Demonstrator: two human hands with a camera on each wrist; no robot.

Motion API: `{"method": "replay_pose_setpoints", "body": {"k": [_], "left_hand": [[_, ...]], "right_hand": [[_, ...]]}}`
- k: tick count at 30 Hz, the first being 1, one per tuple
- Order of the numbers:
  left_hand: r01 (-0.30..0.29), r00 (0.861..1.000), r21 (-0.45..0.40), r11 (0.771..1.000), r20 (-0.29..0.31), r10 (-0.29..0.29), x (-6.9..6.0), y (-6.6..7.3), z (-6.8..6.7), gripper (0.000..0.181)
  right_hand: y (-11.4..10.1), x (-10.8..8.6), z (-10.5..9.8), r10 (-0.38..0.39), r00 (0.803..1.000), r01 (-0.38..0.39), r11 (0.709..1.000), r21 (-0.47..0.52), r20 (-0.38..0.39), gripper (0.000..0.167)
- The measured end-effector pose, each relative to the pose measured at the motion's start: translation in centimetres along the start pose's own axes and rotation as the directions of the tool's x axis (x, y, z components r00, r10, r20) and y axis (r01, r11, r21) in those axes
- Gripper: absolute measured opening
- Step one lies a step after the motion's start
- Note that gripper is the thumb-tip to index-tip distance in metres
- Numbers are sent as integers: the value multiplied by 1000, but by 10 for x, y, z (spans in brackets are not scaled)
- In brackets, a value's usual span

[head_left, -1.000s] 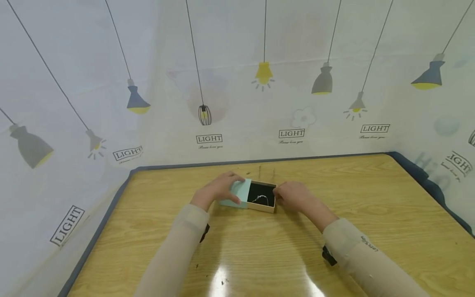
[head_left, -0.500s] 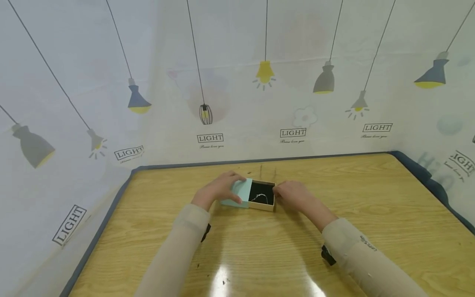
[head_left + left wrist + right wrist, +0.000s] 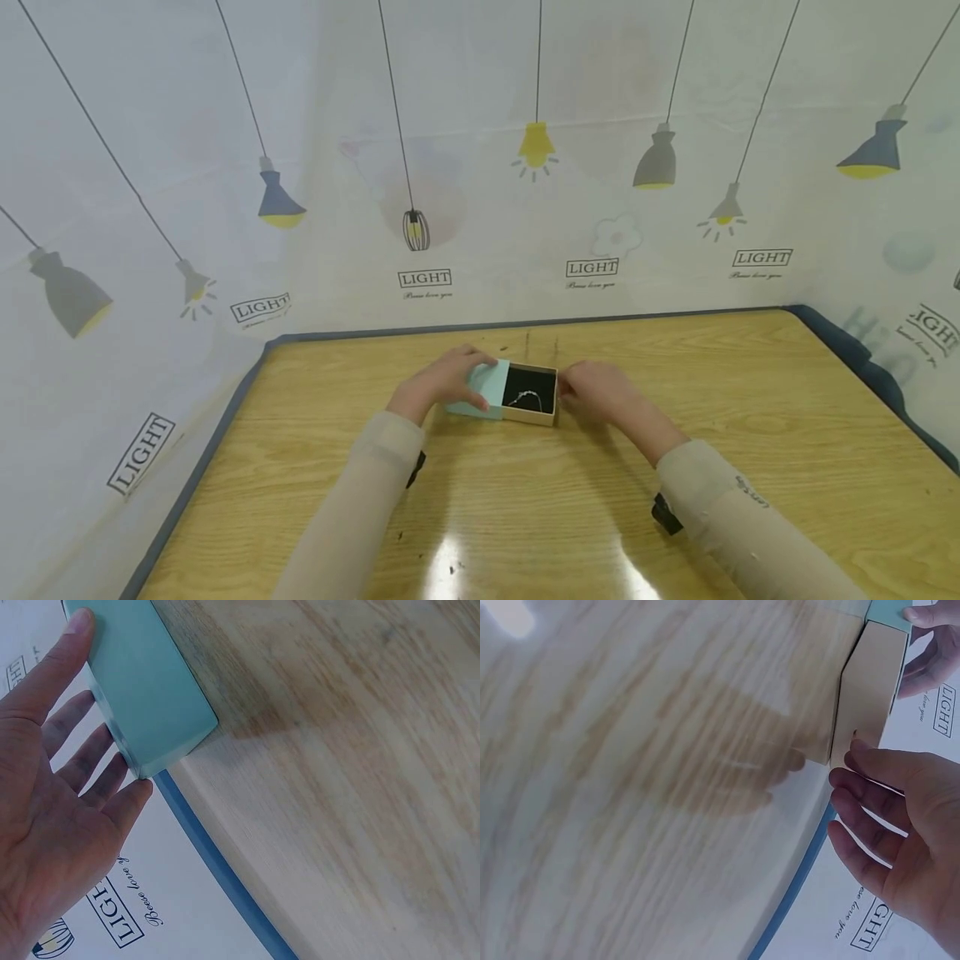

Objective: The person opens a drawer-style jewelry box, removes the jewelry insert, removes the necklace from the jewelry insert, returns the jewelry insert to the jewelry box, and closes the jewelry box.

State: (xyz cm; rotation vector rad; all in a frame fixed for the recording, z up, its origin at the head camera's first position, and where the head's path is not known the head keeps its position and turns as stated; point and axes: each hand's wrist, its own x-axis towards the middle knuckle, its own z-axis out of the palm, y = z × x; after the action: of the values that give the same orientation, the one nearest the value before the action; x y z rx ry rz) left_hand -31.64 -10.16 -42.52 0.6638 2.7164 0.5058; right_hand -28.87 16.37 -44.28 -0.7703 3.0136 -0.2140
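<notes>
Though glossy, table (image 3: 765, 392) beside patterned backdrop (image 3: 487, 192)

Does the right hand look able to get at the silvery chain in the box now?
Probably yes: the right hand is beside the tray, whose open top leaves the silvery chain exposed on its black lining.

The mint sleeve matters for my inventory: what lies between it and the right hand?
Between mint sleeve and right hand, the head view shows the exposed tray with a silvery chain on its black lining.
</notes>
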Motion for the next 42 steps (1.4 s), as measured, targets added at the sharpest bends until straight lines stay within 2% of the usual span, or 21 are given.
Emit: {"method": "replay_pose_setpoints", "body": {"k": [8, 23, 30, 42], "left_hand": [[-4, 1000, 6, 1000, 0, 4, 0, -1, 0, 79], [0, 1000, -1, 1000, -1, 0, -4, 4, -3, 78], [1, 1000, 1, 1000, -1, -1, -6, 5, -3, 79], [5, 1000, -4, 1000, -2, -5, -5, 4, -3, 78]], "right_hand": [[0, 1, -5, 15, 1000, -16, 1000, 14, 25, 7], [-3, 1, -16, -60, 996, 57, 998, -38, -65, 9], [-9, 1, -21, -69, 997, 66, 996, -51, -47, 5], [-18, 4, -22, -91, 994, 87, 994, -64, -57, 10]]}}
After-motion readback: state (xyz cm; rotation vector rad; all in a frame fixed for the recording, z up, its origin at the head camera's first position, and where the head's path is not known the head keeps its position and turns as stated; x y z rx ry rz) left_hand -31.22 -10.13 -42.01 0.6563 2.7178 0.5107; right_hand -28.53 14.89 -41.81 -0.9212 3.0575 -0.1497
